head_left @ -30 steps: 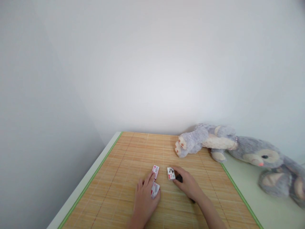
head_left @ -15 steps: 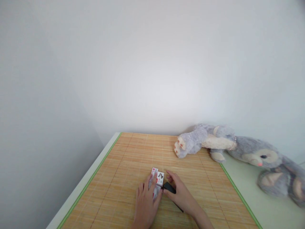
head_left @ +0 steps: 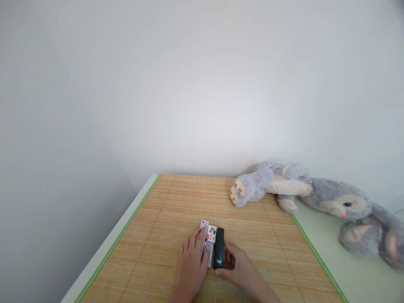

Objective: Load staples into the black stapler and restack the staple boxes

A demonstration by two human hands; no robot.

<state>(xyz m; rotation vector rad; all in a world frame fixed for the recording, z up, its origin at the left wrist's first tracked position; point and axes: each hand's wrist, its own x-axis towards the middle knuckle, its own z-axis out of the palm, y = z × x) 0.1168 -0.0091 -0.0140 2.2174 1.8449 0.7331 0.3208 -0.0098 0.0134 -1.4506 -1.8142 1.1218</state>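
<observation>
On the bamboo mat lie a long white and pink box (head_left: pixel 204 224) and, against its right side, a small white box (head_left: pixel 211 234) with a dark picture on top. Another pale packet (head_left: pixel 210 255) lies below the small box. My left hand (head_left: pixel 193 261) rests over the long box and the packet, fingers apart. Just right of the boxes stands or lies a black stapler-like object (head_left: pixel 219 247), lengthwise. My right hand (head_left: pixel 236 268) curls round its near right side, with the thumb at its near end and the fingers at its right edge.
A bamboo mat (head_left: pixel 164 235) with green edging covers much of the pale table (head_left: pixel 334 248). A grey plush toy (head_left: pixel 290 185) lies across the back right, against the white wall (head_left: pixel 202 92). The table's left edge runs diagonally.
The black object has turned from slanting to lengthwise beside the boxes. My right hand has shifted slightly down to its right side. The pale packet shows more beside my left thumb.
</observation>
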